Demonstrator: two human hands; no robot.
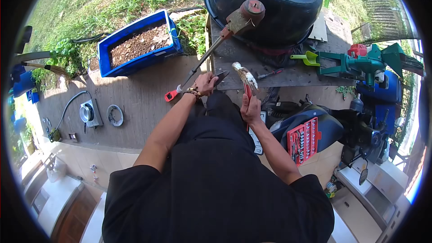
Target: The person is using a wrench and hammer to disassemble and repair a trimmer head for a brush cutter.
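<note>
My right hand [251, 109] is closed around the red handle of a claw hammer [245, 77], whose worn, whitish metal head points up and away from me. To its left, my left hand [205, 83] is closed on a dark, flat, pointed piece [221, 77], which looks like a blade; the fingers cover part of it. The hammer head is apart from this piece. Beside my left hand runs the shaft of a long tool [212, 49], with a dirty red-and-grey head resting toward the black tub and a red end lower left. A screwdriver [271, 74] lies beyond the hammer.
A large black tub [265, 4] stands on the wooden table [288, 80]. At right are a yellow-green scoop [307, 58], a green machine [369, 65] and a red socket set [303, 141] on a motorbike seat [333, 130]. A blue planter [102, 58] with soil sits far left.
</note>
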